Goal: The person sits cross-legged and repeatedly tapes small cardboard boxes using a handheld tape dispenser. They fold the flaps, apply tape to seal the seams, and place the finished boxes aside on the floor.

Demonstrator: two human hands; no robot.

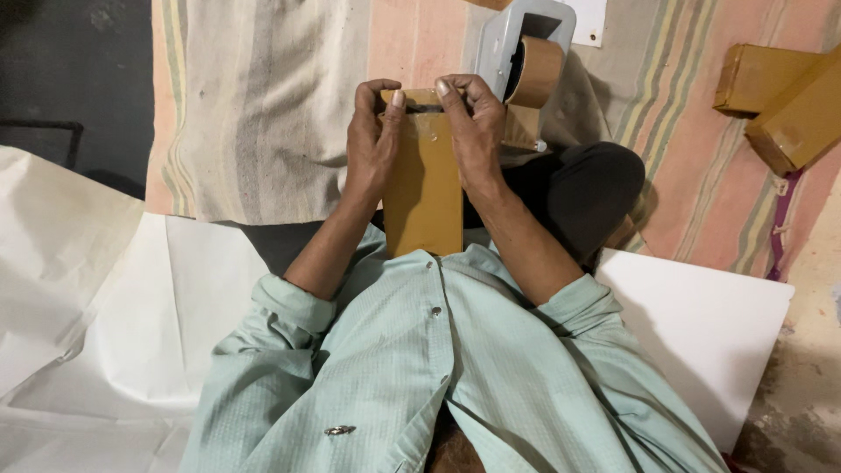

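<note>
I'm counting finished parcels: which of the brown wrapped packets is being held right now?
The long brown packet at centre, gripped by both hands; the two others lie untouched at upper right.

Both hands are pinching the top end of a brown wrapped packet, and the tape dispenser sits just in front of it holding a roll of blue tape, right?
Not quite: the head view shows brown tape in the tape dispenser, not blue. Both the left hand and right hand do pinch the brown packet's top end.

A striped mat [263, 105] bears a tape dispenser [526, 44], two brown parcels [780, 105], seemingly white sheets [158, 324].
</note>
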